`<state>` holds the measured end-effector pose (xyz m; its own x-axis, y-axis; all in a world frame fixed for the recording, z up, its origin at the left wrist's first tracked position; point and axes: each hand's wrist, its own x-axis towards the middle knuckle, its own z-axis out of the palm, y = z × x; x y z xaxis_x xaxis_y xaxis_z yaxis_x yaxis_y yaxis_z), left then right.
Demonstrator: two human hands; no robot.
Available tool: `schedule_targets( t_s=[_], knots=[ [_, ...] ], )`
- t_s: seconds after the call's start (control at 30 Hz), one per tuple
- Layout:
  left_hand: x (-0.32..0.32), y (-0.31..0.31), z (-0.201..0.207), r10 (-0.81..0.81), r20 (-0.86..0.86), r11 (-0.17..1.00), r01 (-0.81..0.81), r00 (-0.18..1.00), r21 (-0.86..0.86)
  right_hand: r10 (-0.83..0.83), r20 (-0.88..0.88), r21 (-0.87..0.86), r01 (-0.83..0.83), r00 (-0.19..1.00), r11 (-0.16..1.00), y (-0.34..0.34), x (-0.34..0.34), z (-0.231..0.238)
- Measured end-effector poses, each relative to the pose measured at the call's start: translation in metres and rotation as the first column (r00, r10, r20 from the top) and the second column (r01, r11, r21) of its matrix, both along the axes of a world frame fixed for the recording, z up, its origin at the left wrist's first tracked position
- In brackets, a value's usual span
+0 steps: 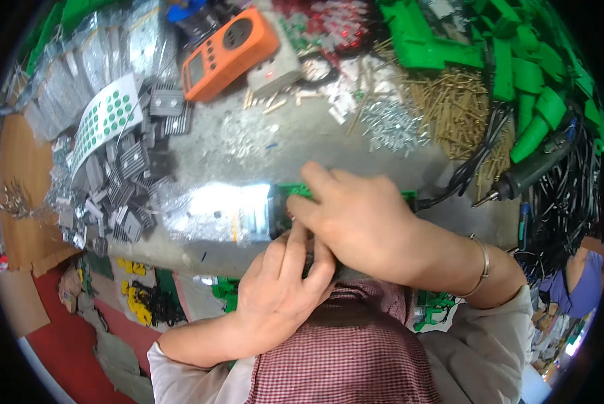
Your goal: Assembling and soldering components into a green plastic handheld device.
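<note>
The left hand (281, 286) pinched the near edge of a green board (290, 192) at the counter's (302, 138) front edge, fingers curled closed on it. The right hand (359, 219) lay over the board, gripping it from above. A foil bag (214, 212) lay at nine o'clock. Heatsinks (123, 175) sat at ten o'clock, an orange meter (228, 50) at eleven, a soldering iron (534, 168) at two.

Both hands, left hand (281, 286) and right hand (359, 219), on a green circuit board (290, 191).

Bare bench (302, 145) ahead, hemmed by heatsinks (130, 182) and screws (389, 124).
</note>
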<state>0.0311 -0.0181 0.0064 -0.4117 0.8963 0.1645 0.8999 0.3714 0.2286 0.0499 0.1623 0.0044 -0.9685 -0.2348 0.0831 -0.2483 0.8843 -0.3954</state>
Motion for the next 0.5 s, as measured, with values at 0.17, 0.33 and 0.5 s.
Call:
schedule_targets(
  t_s=[0.17,0.33,0.5],
  knots=[
    [0.003,0.001,0.003,0.026,0.053,0.999,-0.025,0.998,-0.024,-0.027,-0.016,-0.148,0.024,1.0,0.989,0.005,0.011,-0.006],
    [-0.001,0.0,0.004,0.03,0.074,0.997,-0.025,0.997,-0.069,-0.074,-0.194,-0.262,0.021,0.978,0.965,0.062,0.002,0.012],
    [0.002,0.005,0.002,0.031,0.042,0.999,-0.03,0.999,-0.038,-0.377,-0.278,0.206,0.439,0.883,0.875,0.188,-0.01,0.026]
  ],
)
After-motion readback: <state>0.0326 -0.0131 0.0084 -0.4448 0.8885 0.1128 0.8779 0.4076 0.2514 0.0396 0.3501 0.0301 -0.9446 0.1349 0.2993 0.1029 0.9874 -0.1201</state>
